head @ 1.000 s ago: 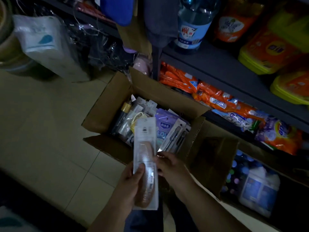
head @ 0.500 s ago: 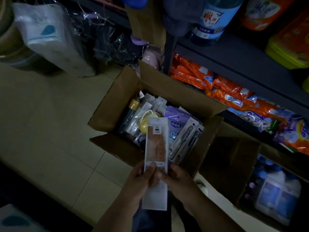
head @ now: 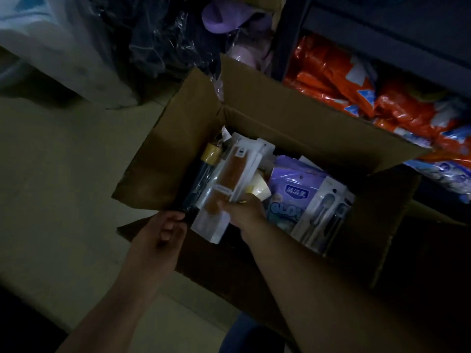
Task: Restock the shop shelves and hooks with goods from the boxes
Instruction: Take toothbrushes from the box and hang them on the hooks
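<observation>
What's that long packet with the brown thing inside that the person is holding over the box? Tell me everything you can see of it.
The long clear-and-white plastic packet with a brown comb-like piece inside is a flat hanging pack with a white header card and a small hang slot at its far end. It lies tilted over the open cardboard box, header pointing into the box, its white lower end jutting toward the person. The right hand pinches it along one side, seemingly with other flat packets. The left hand is beside it, apart from it.

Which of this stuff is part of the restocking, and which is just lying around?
In the job:
- comb packet held by the right hand
- open cardboard box
- left hand
- toothbrush packs

Lying about:
- orange bags
- clear plastic wrapping
</observation>
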The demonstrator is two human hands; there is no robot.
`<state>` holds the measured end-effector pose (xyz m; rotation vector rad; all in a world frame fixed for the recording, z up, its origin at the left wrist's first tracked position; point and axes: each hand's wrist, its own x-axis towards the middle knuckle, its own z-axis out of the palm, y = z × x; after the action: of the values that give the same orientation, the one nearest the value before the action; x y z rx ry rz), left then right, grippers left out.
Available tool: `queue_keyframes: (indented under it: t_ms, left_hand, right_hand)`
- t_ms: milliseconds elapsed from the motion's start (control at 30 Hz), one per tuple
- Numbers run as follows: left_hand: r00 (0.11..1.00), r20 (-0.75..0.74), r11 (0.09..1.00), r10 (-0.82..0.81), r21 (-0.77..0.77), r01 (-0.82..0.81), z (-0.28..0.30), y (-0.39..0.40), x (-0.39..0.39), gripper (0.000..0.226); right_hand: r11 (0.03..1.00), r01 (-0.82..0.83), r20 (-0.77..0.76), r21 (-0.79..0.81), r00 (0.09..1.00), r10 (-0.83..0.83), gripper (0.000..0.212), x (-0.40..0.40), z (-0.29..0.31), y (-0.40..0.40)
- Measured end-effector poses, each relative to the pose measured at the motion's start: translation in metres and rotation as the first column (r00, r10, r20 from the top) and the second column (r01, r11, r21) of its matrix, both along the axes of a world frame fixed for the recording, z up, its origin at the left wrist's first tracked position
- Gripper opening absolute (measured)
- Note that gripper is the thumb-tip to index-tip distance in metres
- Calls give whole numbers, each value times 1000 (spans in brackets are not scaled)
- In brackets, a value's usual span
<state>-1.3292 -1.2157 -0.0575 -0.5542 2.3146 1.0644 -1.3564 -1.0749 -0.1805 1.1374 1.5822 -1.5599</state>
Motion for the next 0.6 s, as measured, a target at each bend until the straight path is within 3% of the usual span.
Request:
queue_keyframes:
  t_ms: [133, 400, 500, 600]
  left_hand:
    - [1000, 11, 999, -18, -30, 18, -16, -6, 0, 17]
    - [991, 117, 998, -61, -14, 63, -35, 12, -7, 12]
    - [988, 122, 994, -95, 59, 88, -41, 35, -7, 16]
    - [982, 133, 984, -138, 130, 121, -53, 71, -5, 17]
  right_hand:
    - [994, -63, -7, 93, 998, 64, 55, -9, -28, -29]
    - [941, -284, -132, 186, 941, 310, 31, 11, -15, -5]
    - [895, -140, -195, 424, 950, 242, 27, 43, 2, 33]
    - [794, 67, -163, 604, 986, 42, 53, 71, 5, 83]
